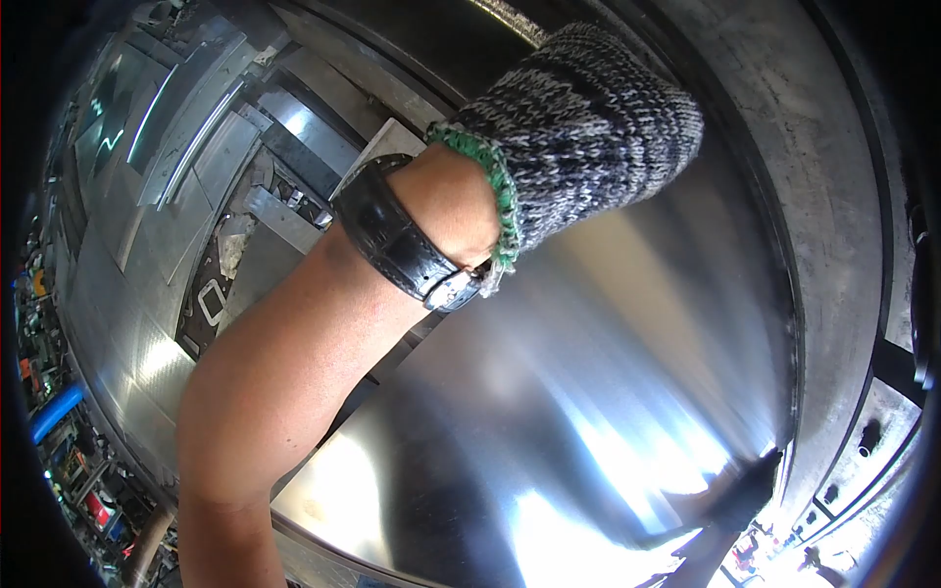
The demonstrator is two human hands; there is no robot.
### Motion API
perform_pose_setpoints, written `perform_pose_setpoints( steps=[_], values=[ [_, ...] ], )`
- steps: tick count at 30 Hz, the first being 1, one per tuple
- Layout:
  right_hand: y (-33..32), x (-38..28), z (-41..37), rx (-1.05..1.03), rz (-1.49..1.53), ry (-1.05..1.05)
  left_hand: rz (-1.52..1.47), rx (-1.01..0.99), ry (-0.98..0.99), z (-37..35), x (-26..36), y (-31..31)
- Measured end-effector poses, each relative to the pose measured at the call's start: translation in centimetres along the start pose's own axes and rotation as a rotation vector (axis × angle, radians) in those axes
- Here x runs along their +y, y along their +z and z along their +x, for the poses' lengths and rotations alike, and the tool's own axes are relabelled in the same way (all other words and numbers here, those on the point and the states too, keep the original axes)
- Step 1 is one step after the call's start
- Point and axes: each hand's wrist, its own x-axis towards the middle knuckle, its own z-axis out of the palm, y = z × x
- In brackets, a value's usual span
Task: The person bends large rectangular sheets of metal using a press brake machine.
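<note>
My left hand (pixel 598 122), in a grey-and-black knitted glove with a green cuff, is over the far side of a shiny bent metal sheet (pixel 490 412). Its fingers are out of sight behind the back of the glove, so whether it grips the sheet's edge cannot be made out. A black-strapped wristwatch (pixel 397 235) circles the left wrist. At the lower right corner of the sheet, a dark shape that looks like my gloved right hand (pixel 747 498) lies against the metal, with a forearm below it. Shadow and glare hide its fingers.
A grey metal machine frame (pixel 823 147) curves along the right side. To the left, flat metal sheets (pixel 127 235) lie in layers, with scraps and offcuts (pixel 235 240) in a gap beside them. A blue cylindrical object (pixel 57 412) and small clutter sit at the far left.
</note>
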Motion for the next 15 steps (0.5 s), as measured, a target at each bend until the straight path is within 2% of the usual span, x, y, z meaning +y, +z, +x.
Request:
perform_pose_setpoints(
  steps=[2,4,5,7,10,11,13,15],
  values=[
    [0.0,1.8,1.3,-0.017,0.026,0.038,0.003,0.002,-0.001,-0.1,0.0,-0.1],
    [-0.1,7.5,5.4,0.125,-0.315,-0.095,0.007,0.005,-0.001,-0.1,-0.1,-0.3],
    [-0.3,8.0,5.3,0.126,-0.314,-0.095,0.01,0.008,-0.001,-0.1,-0.1,-0.3],
    [-0.6,8.2,5.0,0.053,-0.257,-0.35,0.013,0.014,0.0,-0.1,-0.1,-0.5],
    [-0.5,4.5,2.6,0.012,-0.11,-0.284,0.02,0.021,-0.001,-0.1,-0.2,-0.6],
    [-0.6,4.1,2.4,0.012,-0.112,-0.284,0.021,0.022,-0.002,-0.1,-0.1,-0.6],
    [-0.6,3.6,2.2,-0.043,-0.013,-0.096,0.025,0.027,0.0,-0.1,-0.2,-0.8],
    [-0.1,4.2,2.5,0.013,-0.037,-0.092,0.03,0.029,0.0,-0.2,-0.3,-0.9]
  ],
)
